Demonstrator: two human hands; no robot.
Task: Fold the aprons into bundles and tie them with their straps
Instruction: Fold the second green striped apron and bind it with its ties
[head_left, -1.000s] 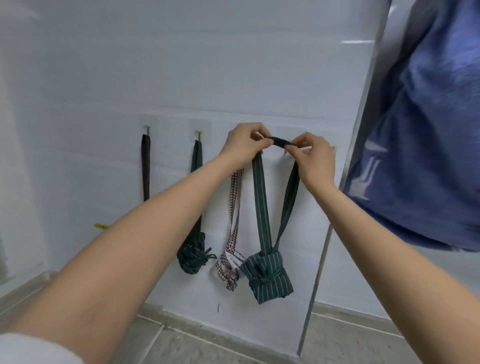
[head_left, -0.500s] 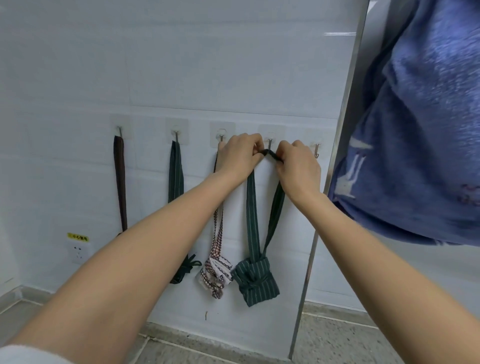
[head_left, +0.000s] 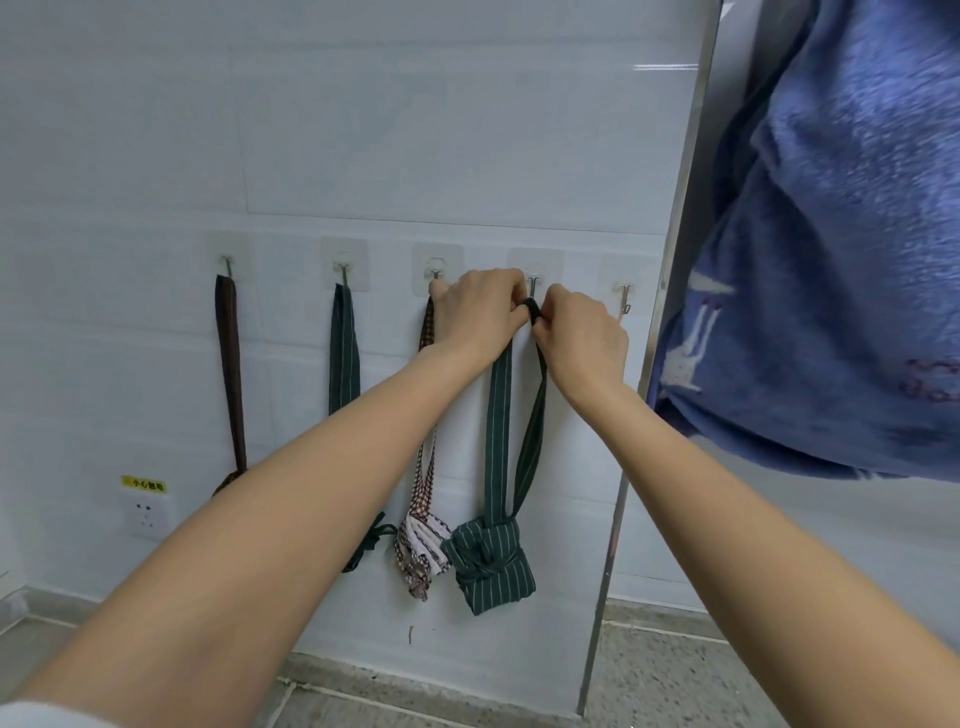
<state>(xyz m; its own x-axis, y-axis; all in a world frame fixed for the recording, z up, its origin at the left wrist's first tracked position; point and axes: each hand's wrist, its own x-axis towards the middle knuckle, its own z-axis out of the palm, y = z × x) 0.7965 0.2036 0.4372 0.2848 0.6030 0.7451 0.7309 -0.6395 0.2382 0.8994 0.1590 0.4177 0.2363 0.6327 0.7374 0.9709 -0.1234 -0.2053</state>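
Observation:
A green striped apron bundle (head_left: 491, 566) tied with its own strap hangs against the white wall from a long neck loop (head_left: 498, 415). My left hand (head_left: 480, 309) and my right hand (head_left: 582, 332) both pinch the top of that loop right at the fourth wall hook (head_left: 532, 283). To its left hang a red-and-white patterned bundle (head_left: 421, 545), a green bundle (head_left: 363, 545) on a green strap (head_left: 344, 353), partly hidden by my left arm, and a brown strap (head_left: 228, 374) whose bundle is mostly hidden.
A fifth hook (head_left: 625, 299) at the right is bare. A metal edge strip (head_left: 639, 384) runs down the wall corner. A blue fleece garment (head_left: 841, 260) hangs at the right. A wall socket (head_left: 145, 512) sits low at the left, above the floor (head_left: 665, 675).
Both hands have carried the loop's top up to the fourth hook and drawn closer together. The camera has moved nearer the wall.

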